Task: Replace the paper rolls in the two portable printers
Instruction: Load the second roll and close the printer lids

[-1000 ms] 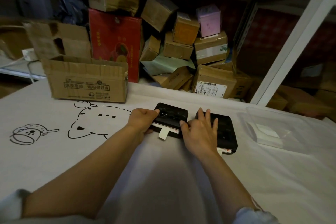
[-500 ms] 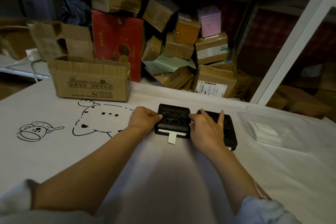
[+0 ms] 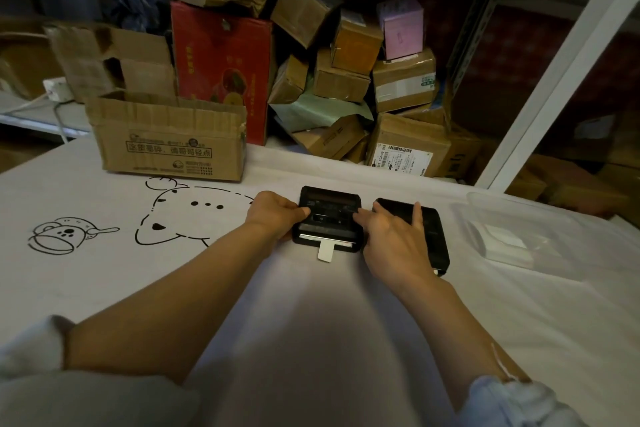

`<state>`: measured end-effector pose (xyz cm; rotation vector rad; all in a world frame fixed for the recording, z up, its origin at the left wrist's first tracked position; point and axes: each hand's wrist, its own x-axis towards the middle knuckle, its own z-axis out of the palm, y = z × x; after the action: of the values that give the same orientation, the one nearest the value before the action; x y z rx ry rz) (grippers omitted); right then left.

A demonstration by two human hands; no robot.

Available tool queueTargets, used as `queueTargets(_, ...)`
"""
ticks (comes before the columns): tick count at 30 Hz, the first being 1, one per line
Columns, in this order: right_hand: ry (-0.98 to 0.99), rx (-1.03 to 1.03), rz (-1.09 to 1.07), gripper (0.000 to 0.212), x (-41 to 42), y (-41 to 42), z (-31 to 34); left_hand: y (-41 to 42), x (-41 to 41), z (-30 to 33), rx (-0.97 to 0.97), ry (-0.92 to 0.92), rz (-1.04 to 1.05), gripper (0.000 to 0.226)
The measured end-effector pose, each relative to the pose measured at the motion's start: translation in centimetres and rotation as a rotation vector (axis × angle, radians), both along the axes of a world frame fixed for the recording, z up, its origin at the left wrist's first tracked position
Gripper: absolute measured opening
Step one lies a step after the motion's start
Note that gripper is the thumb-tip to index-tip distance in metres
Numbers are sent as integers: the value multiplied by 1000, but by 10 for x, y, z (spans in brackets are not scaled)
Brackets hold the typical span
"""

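Two black portable printers lie side by side on the white cloth. The left printer (image 3: 329, 211) lies flat with a short white paper strip (image 3: 325, 251) sticking out of its near edge. My left hand (image 3: 275, 215) grips its left side, thumb on top. My right hand (image 3: 393, 239) holds its right side, with the thumb on its lid. That hand's other fingers rest spread over the right printer (image 3: 431, 229), which lies closed and partly hidden under the hand.
A clear plastic tray (image 3: 519, 218) holding white paper stands at the right. An open cardboard box (image 3: 166, 146) stands at the back left. Behind the table, stacked parcels fill a shelf, and a white shelf post (image 3: 561, 59) slants up at the right.
The left printer, tilted a second ago, has been turned square and set flat. Both hands shifted with it, and my thumbs now press on its top.
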<state>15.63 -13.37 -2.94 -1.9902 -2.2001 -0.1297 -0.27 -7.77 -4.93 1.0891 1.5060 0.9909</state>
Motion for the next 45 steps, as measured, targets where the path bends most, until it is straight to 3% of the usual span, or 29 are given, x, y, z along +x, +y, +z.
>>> queueTargets(5, -135, 13, 50, 46, -1, -3, -5, 2, -1, -2, -54, -41, 43, 27)
queueTargets(23, -25, -87, 19, 52, -6, -7, 4, 6, 7, 7, -153, -56, 139, 27)
queueTargets(26, 27, -168, 37, 51, -1, -4, 11, 2, 10, 10, -142, 1, 82, 21)
queueTargets(29, 132, -157, -50, 34, 5, 4, 13, 0, 11, 12, -111, 109, 25, 37)
queueTargets(33, 21, -216, -82, 41, -2, 14, 4, 0, 15, 9, -97, 227, -10, 47)
queueTargets(36, 100, -170, -118, 44, -9, 14, 0, 2, 19, 3, -85, 179, 17, 42)
queueTargets(39, 210, -171, -110, 42, -15, 18, -5, 2, 17, 8, -81, -29, 61, 31)
queueTargets(43, 705, -45, -200, 37, -27, 19, -6, -3, 0, 25, -166, -361, 114, 23)
queueTargets(45, 969, -20, -257, 40, -32, 25, 4, -8, -6, 30, -170, -436, 76, 19)
